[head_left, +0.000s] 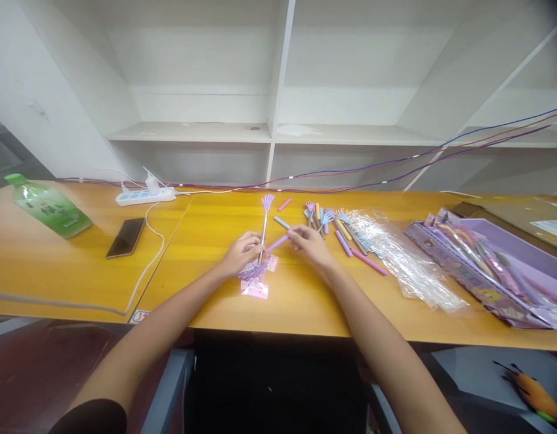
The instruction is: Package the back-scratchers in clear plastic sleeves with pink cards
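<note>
My left hand (pixel 243 253) is closed on a metal rod (pixel 263 232) topped by a small purple claw-shaped head (pixel 267 201). Between the fingertips of my right hand (pixel 305 240) is one end of a purple tube (pixel 277 243), whose other end points at the rod's lower part. Pink and purple cards (pixel 255 289) lie on the table under and beside my left hand. Just beyond my hands are a blue tube (pixel 281 222) and a pink tube (pixel 284 204). To the right lie several claw-headed rods (pixel 324 222) and loose coloured tubes (pixel 343 243).
Clear plastic bags (pixel 409 265) and a purple box (pixel 495 277) with packed items lie right, by a cardboard box (pixel 522 223). At left are a phone (pixel 125 237), a green bottle (pixel 52 208) and a power strip (pixel 146 194). Cables run along the back edge.
</note>
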### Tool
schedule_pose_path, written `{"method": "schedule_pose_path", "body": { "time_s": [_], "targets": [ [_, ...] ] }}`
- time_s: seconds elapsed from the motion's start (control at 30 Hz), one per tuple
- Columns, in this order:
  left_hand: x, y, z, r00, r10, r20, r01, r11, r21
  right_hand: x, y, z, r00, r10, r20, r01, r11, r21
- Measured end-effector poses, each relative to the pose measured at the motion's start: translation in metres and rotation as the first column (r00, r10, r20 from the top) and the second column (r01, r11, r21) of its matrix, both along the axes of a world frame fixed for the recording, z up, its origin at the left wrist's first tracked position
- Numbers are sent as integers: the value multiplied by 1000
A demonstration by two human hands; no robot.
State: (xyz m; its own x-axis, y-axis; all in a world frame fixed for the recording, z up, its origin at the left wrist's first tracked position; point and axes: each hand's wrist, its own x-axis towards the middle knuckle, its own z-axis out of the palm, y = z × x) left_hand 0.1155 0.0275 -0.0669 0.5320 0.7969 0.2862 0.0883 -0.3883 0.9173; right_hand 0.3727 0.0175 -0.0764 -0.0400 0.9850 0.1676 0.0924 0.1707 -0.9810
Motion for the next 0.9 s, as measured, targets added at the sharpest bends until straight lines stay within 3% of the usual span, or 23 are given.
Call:
{"method": "schedule_pose_path", "body": {
  "time_s": [0.17,0.3,0.43,0.6,0.8,0.9],
  "targets": [
    [-1,2,-2,998,-43,-36,44,999,18,-35,-7,-14,967,242,-84,-246,968,-42],
    [-1,1,-3,981,-143,-133,151,987,52,-37,-13,-12,958,276,-73,-278,960,-22],
    [0,-1,-2,973,-140,-186,157,984,83,-33,-13,-10,950,312,25,-312,950,-16],
    [0,-1,-5,970,-101,-219,125,987,99,-26,-12,-6,985,90,147,-104,991,85],
    [1,0,-7,958,-64,-279,117,978,174,-12,-4,-3,992,48,-120,-43,998,44],
    [2,0,-7,949,-67,-309,133,971,200,-9,2,-4,945,-51,-324,63,998,27]
  ]
}}
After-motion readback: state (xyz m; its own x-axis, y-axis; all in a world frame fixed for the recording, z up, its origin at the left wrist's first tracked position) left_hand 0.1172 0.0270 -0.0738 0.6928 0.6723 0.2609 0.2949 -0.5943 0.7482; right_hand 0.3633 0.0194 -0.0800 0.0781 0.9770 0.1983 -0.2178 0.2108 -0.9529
